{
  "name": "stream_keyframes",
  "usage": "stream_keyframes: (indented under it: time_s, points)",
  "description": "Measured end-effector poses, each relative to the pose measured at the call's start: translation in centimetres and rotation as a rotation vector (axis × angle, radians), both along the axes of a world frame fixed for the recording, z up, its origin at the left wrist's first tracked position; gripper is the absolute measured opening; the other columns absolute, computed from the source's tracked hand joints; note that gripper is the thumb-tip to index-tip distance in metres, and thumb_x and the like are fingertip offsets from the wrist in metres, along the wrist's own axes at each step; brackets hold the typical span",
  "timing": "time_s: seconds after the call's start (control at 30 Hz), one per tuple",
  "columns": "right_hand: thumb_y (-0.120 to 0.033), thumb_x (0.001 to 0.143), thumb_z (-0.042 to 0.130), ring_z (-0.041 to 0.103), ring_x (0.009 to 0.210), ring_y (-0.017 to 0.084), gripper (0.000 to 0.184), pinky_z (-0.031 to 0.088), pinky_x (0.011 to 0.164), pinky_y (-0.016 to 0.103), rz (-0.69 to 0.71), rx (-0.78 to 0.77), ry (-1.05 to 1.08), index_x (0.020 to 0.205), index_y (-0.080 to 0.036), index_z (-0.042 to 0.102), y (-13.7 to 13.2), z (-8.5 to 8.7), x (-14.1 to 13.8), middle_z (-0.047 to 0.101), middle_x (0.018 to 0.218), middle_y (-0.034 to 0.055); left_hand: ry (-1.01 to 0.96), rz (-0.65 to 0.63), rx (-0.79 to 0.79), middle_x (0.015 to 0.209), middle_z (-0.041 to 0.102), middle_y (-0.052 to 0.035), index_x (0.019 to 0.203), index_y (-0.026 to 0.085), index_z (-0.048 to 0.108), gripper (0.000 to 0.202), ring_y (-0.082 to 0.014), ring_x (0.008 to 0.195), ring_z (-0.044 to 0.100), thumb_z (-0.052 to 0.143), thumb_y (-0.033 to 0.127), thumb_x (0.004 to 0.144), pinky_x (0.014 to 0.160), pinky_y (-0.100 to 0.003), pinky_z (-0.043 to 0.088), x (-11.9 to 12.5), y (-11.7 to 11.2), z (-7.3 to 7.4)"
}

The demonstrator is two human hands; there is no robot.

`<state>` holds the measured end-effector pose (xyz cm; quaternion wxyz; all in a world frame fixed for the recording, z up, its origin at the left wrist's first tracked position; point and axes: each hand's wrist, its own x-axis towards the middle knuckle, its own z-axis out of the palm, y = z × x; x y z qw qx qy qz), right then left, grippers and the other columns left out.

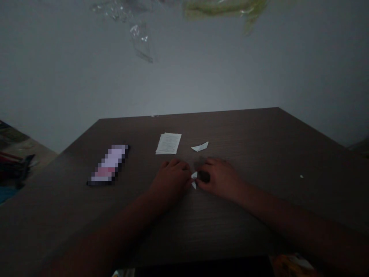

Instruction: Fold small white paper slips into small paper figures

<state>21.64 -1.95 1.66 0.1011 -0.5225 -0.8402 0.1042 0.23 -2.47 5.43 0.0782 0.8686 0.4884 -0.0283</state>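
Between my two hands is a small folded piece of white paper [194, 175], low over the brown table. My left hand [172, 177] pinches it from the left, fingers curled and closed. From the right, my right hand [219, 177] grips it between thumb and fingertips, with a dark gap inside the curled fingers. The fingers cover part of the folded paper, so its full shape is hidden. Just beyond my hands lies a folded paper boat [200, 146]. A stack of printed paper sheets [168, 143] rests to its left.
A phone [108, 165] with a pixelated lit screen lies on the left of the table [248, 130]. A tiny paper scrap [301, 176] is at the right. The table's far edge meets a pale wall [184, 77], with clear plastic [141, 40] hanging on it.
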Motion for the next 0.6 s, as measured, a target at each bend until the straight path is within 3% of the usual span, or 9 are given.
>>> stream_keyframes:
  time_s: [0.27,0.43,0.6]
  points:
    - [-0.061,0.105,0.087,0.077,0.117,0.040,0.044,0.056,0.098,0.051,-0.006,0.020,-0.002,0.128,-0.024,0.090,-0.5,0.1,-0.1,0.083,0.128,0.0171,0.006,-0.005,-0.008,0.146,0.084,-0.0138,0.112,0.019,0.089,0.018,-0.0419,0.144,0.069,0.072,0.020,0.116,0.119,-0.061,0.055,0.0,-0.1,0.0]
    - [-0.059,0.105,0.088,0.075,0.121,0.040,0.043,0.055,0.100,0.051,-0.012,0.006,0.036,0.132,-0.025,0.090,-0.2,-0.2,0.3,0.082,0.133,0.0170,-0.006,-0.020,-0.010,0.144,0.085,-0.0122,0.109,0.020,0.090,0.017,-0.0407,0.143,0.069,0.074,0.022,0.115,0.119,-0.060,0.055,-0.4,0.3,-0.3]
    - [-0.052,0.103,0.092,0.074,0.129,0.042,0.042,0.054,0.106,0.055,-0.055,-0.008,0.044,0.137,-0.028,0.089,0.7,-0.5,0.6,0.081,0.138,0.0165,-0.035,-0.134,0.076,0.137,0.086,-0.0107,0.112,0.021,0.088,0.011,-0.0393,0.139,0.069,0.078,0.026,0.114,0.120,-0.059,0.053,-0.8,0.5,-0.9]
